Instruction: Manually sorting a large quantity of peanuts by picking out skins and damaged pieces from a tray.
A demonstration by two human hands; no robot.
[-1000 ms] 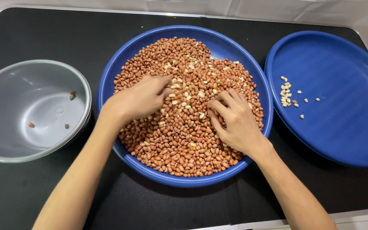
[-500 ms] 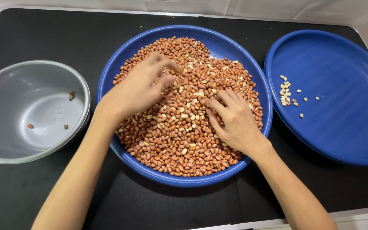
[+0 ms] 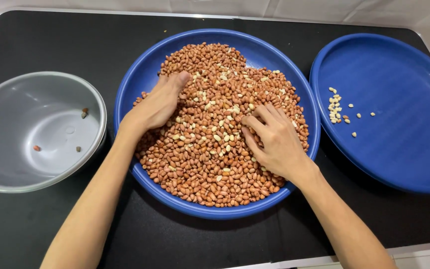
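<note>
Peanuts (image 3: 210, 149) filled the middle blue dish (image 3: 140, 74), heaped reddish-brown in their skins with pale skinless ones scattered through the top. Against the earlier views, the left hand (image 3: 158, 104) had travelled from the centre of the heap to its far left part, near the dish's left wall, fingers together and cupped over the nuts, thumb lying along the top; whether that grip closed on any nut could not be told. The right hand (image 3: 274, 139) had barely shifted and lay flat on the right of the heap, fingers spread and slightly curled, pinching nothing seen. Judged from this, the left hand was raking through a fresh patch of the heap. Right of the dish lay a second blue dish (image 3: 404, 149), smooth and shallow, holding a small cluster of pale kernels (image 3: 335, 105). Left of the dish stood a dull metal bowl (image 3: 6, 124) with a few dark bits (image 3: 84, 113). All sat on a matt black bench (image 3: 36, 45).
</note>
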